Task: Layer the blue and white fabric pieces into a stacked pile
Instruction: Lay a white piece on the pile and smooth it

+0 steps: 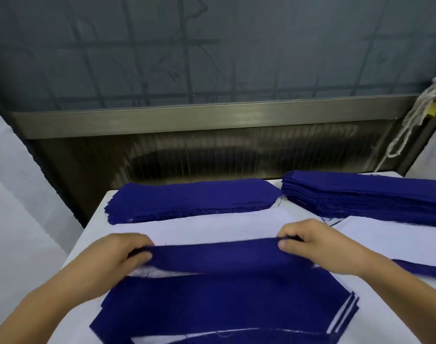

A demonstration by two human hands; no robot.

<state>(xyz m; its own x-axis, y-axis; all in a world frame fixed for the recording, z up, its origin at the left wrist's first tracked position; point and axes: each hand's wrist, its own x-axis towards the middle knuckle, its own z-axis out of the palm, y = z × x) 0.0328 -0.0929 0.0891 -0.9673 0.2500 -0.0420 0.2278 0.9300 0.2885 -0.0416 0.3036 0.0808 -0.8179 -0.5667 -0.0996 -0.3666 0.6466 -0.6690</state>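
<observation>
A long blue fabric piece is held up by its top edge just above the layered pile of blue and white pieces near the table's front. My left hand pinches its left end and my right hand pinches its right end. White layers show at the pile's right edge and under the held piece. A white fabric piece lies flat behind the held piece.
A stack of blue pieces lies at the back centre, and a taller blue stack at the back right. More white fabric and a blue strip lie at the right. White cords hang at the wall.
</observation>
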